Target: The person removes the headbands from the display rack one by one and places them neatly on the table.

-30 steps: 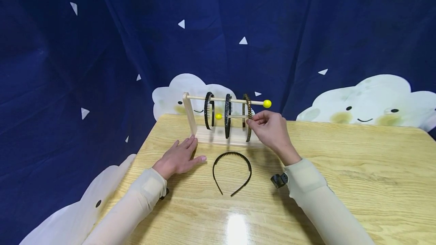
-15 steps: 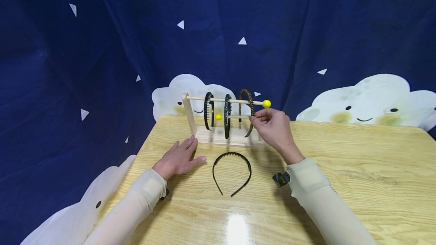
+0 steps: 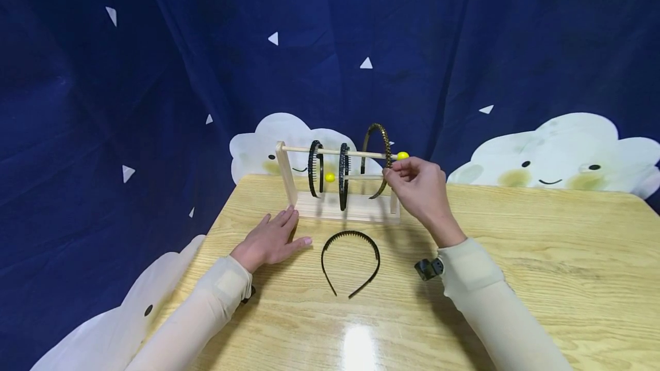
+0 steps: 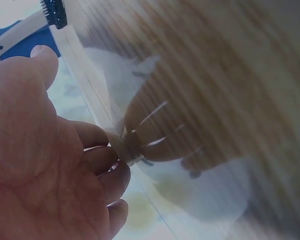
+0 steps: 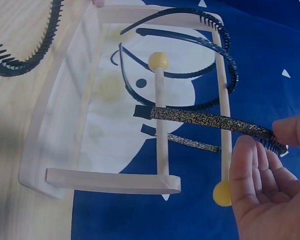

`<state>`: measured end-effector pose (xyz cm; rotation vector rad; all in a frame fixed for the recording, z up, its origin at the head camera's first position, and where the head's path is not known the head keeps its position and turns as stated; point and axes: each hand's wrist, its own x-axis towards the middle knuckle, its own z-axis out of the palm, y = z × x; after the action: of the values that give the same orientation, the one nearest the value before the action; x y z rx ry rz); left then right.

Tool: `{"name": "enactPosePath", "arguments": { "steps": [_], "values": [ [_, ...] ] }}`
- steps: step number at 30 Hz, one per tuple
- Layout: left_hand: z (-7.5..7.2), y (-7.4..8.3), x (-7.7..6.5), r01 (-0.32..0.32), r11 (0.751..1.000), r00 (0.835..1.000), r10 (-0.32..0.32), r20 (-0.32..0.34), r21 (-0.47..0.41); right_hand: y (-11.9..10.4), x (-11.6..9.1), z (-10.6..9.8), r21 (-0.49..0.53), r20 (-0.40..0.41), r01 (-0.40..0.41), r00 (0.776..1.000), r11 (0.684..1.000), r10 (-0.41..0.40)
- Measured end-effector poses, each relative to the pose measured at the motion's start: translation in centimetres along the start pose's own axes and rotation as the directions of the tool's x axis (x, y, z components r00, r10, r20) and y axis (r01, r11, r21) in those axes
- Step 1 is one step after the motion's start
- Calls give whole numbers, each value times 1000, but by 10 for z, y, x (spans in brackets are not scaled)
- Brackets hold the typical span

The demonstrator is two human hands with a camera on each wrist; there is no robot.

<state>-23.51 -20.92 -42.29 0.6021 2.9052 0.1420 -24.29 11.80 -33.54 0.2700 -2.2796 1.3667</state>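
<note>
My right hand (image 3: 423,193) pinches a gold glittery headband (image 3: 387,142) near the right end of a wooden headband stand (image 3: 287,170). The band rises above the top rod; in the right wrist view, its two ends (image 5: 143,111) point toward the lower rod. Two black toothed headbands, one at the left (image 3: 312,170) and one nearer the middle (image 3: 343,188), hang on the stand. My left hand (image 3: 270,239) lies with straight fingers at the left end of the base, fingertips touching it. On the table in front lies another black toothed headband (image 3: 378,256).
Both rods end in yellow balls, the upper one (image 3: 403,156) right beside my right hand and the lower one (image 3: 330,177) pointing left. The wooden table (image 3: 541,256) reaches back to a dark blue curtain (image 3: 330,44) with clouds and white triangles.
My right hand has moved up and slightly right. The gold headband has risen higher above the top rod and turned more open to view. My left hand has stayed in place.
</note>
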Motion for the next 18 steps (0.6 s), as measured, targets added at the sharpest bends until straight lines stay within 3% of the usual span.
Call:
{"name": "enactPosePath", "arguments": {
  "steps": [8,18],
  "values": [
    [0,0,0,-3,1000,1000,3,-7,-2,-4,1,-6,107,-12,-14,1000,994,15],
    [-1,1,-1,-1,1000,1000,1,-3,-10,-9,3,-16,212,-54,42,998,976,-31]
  ]
}}
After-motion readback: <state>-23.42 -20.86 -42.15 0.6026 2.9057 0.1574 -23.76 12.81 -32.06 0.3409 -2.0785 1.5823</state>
